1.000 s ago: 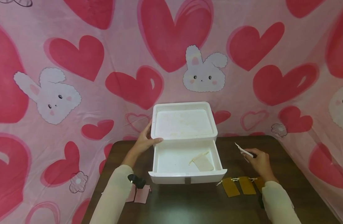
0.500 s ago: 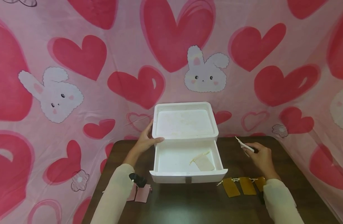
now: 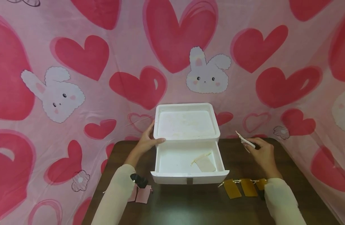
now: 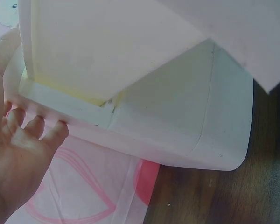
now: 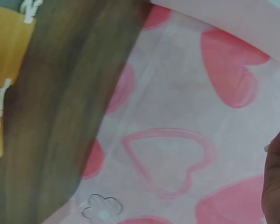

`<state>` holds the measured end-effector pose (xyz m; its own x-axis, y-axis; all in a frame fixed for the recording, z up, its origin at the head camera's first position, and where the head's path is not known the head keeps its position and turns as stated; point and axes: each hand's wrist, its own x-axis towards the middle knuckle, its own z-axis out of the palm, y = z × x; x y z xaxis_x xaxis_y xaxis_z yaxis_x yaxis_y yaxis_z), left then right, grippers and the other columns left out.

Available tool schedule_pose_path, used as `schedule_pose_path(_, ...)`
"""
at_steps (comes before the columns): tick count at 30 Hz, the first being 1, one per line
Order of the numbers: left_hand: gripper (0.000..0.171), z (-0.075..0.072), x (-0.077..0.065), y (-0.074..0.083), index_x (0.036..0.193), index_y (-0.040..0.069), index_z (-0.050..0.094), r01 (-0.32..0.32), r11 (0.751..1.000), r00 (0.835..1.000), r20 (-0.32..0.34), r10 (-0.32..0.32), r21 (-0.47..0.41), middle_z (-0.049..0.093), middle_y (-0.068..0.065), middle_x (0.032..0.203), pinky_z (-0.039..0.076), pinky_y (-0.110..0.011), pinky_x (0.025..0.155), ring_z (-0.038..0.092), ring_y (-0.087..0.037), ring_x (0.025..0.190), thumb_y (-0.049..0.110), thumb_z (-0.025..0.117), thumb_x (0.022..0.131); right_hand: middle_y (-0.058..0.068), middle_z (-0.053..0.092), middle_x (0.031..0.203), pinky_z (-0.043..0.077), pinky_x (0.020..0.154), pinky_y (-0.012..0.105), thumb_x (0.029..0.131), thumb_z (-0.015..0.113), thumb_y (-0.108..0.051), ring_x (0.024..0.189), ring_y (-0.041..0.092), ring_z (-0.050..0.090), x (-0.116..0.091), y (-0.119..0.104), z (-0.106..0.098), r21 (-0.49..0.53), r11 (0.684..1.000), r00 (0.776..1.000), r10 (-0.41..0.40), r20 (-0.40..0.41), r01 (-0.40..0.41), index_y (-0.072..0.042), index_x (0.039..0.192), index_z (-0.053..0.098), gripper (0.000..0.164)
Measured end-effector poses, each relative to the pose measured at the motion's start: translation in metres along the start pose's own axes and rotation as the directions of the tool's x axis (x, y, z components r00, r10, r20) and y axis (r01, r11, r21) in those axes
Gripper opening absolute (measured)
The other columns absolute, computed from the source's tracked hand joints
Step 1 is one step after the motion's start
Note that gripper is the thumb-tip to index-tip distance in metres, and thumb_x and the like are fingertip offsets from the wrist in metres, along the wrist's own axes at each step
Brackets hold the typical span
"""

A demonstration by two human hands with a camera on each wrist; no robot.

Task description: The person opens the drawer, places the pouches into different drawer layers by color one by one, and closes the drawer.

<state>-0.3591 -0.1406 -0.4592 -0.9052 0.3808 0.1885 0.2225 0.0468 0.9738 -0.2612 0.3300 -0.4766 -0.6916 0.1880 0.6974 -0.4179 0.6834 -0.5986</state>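
Observation:
A white drawer box with a tray-like top stands on the table, its front drawer pulled out. My left hand grips the box's left side, the thumb on the top front edge. In the left wrist view, the fingers of that hand bend against the box wall. Inside the drawer lies a beige drawstring pouch, toward the right. My right hand pinches a small white drawstring pouch above the table, right of the box. Only a sliver of that hand shows in the right wrist view.
Several mustard pouches with white cords lie in a row at the right, partly behind the right wrist. Pink pouches lie at the left, partly under the left forearm. A pink heart-and-rabbit cloth hangs behind the dark wooden table.
The right hand has moved slightly up and away with the white pouch, which has tilted a little. My left hand stays on the box, and the drawer has not moved.

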Motion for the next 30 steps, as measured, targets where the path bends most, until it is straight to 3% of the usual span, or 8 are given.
schedule_pose_path(6,0.109,0.000,0.000,0.000,0.165,0.025,0.009,0.005,1.000,1.000,-0.005,-0.005,0.004,0.030,-0.011,0.167,0.055,-0.052,0.101,0.047,-0.031,0.134,0.005,0.079,0.085,-0.027,0.063,0.089,0.046,0.066,-0.002,0.073,0.081,0.015,0.075,-0.017,0.055,0.008,-0.015,0.000,0.060,0.998,1.000,0.029,-0.003,-0.028,0.007,0.094,0.078,0.022)
schedule_pose_path(9,0.109,0.000,0.000,0.000,0.165,0.025,0.009,0.001,1.000,1.000,-0.006,-0.001,0.008,0.032,-0.011,0.166,0.056,-0.052,0.100,0.048,-0.031,0.133,0.006,0.080,0.084,-0.031,0.063,0.090,0.046,0.066,-0.001,0.072,0.082,0.015,0.076,-0.017,0.055,0.010,-0.021,0.000,0.080,0.996,0.999,0.040,-0.003,-0.040,0.008,0.094,0.078,0.023)
schedule_pose_path(17,0.109,0.001,-0.002,0.003,0.165,0.025,0.010,-0.010,1.000,1.000,-0.004,0.010,0.016,0.033,-0.013,0.165,0.057,-0.051,0.099,0.049,-0.031,0.133,0.010,0.081,0.084,-0.032,0.064,0.087,0.047,0.064,0.000,0.071,0.081,0.018,0.070,-0.015,0.055,0.017,-0.037,0.002,0.134,0.991,1.000,-0.014,0.007,0.013,0.006,0.092,0.078,0.025)
schedule_pose_path(24,0.108,0.001,-0.002,0.003,0.165,0.025,0.009,-0.006,1.000,1.000,-0.006,0.006,0.019,0.033,-0.012,0.165,0.057,-0.052,0.099,0.049,-0.032,0.133,0.009,0.080,0.085,-0.018,0.067,0.086,0.047,0.065,0.001,0.068,0.079,0.023,0.072,-0.013,0.058,0.022,-0.053,0.007,0.175,0.978,0.992,-0.125,0.033,0.117,0.008,0.093,0.078,0.029)
schedule_pose_path(30,0.107,0.001,-0.002,0.003,0.165,0.025,0.011,-0.012,1.000,1.000,-0.006,0.012,0.011,0.033,-0.013,0.165,0.057,-0.052,0.097,0.050,-0.034,0.132,0.007,0.079,0.085,-0.024,0.069,0.088,0.049,0.067,0.003,0.067,0.079,0.023,0.074,-0.009,0.060,0.025,-0.069,0.010,0.242,0.964,0.991,-0.124,0.045,0.110,0.008,0.093,0.078,0.030)
